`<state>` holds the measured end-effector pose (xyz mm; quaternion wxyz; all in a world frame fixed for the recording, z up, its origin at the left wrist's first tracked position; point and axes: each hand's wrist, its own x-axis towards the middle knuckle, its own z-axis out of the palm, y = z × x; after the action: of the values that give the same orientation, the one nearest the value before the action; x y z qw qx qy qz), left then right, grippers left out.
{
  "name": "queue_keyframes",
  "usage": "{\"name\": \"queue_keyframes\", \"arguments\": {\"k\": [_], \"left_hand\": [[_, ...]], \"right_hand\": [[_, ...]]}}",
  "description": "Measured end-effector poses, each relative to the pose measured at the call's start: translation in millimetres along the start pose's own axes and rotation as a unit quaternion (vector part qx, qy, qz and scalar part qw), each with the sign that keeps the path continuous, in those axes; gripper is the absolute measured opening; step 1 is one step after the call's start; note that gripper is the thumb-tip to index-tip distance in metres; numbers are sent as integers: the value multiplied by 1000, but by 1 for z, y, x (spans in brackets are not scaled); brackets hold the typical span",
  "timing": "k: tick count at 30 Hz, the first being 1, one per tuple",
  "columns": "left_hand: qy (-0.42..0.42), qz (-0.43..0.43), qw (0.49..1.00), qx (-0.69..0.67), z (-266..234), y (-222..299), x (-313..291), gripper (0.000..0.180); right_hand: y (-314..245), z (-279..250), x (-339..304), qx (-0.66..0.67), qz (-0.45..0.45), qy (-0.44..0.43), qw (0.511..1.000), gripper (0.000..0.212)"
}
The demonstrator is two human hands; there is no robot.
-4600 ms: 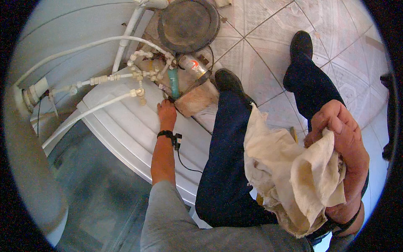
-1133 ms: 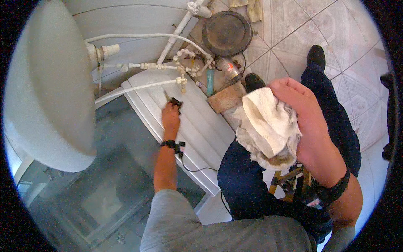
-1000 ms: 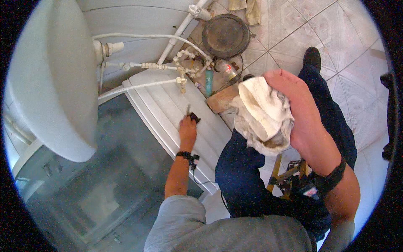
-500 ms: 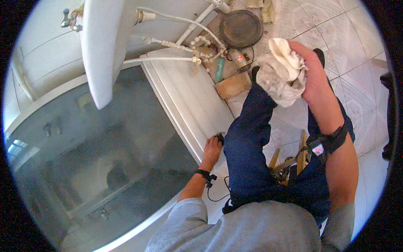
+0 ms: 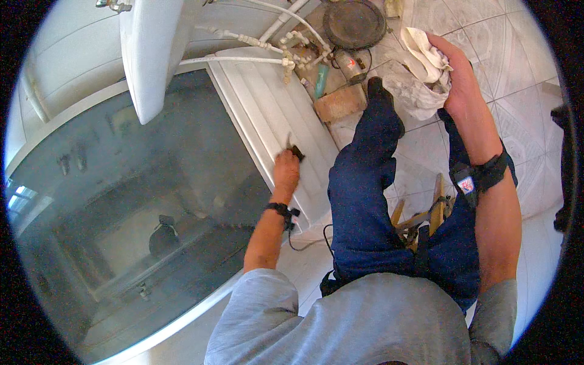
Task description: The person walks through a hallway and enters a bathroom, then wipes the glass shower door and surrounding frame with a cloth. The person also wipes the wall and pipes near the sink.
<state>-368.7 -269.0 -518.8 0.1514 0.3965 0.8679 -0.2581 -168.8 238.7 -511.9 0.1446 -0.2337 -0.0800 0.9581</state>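
My left hand (image 5: 286, 173) is closed on a small black object (image 5: 295, 152) at the white ribbed panel (image 5: 267, 103). A thin pale piece shows beside the object, whose kind I cannot make out. Raised over the tiled floor at the right, my right hand (image 5: 461, 82) grips a crumpled off-white rag (image 5: 423, 76), which hangs down from the fingers. Smudges darken part of the cloth.
Left of the panel lies a large dark glassy surface (image 5: 152, 182) in a curved white frame. A white basin (image 5: 149, 55) and pipes (image 5: 258, 42) stand ahead. A brick (image 5: 340, 103), green tube (image 5: 322, 81), can (image 5: 349, 66) and round dark pan (image 5: 354, 24) sit on the floor.
My left hand has moved forward and slightly left along the panel with the black object. The right hand and rag now appear a little farther forward.
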Motion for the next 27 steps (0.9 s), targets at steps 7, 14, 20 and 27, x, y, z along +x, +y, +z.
{"name": "queue_keyframes", "arguments": {"k": [7, 14, 20, 27], "left_hand": [[32, 125, 989, -76, 52, 83, -109, 25], [55, 114, 992, 17, 36, 54, -66, 27], [3, 24, 999, 34, 9, -8, 42, 25], [120, -5, 972, 202, -33, -57, 126, 26]], "right_hand": [[3, 13, 5, 1, 28, -4, 1000, 28], [14, 30, 2, -25, -23, 29, 999, 23], [12, 39, 2, -43, -25, 17, 999, 18], [11, 51, 3, -66, -26, 47, 996, 16]]}}
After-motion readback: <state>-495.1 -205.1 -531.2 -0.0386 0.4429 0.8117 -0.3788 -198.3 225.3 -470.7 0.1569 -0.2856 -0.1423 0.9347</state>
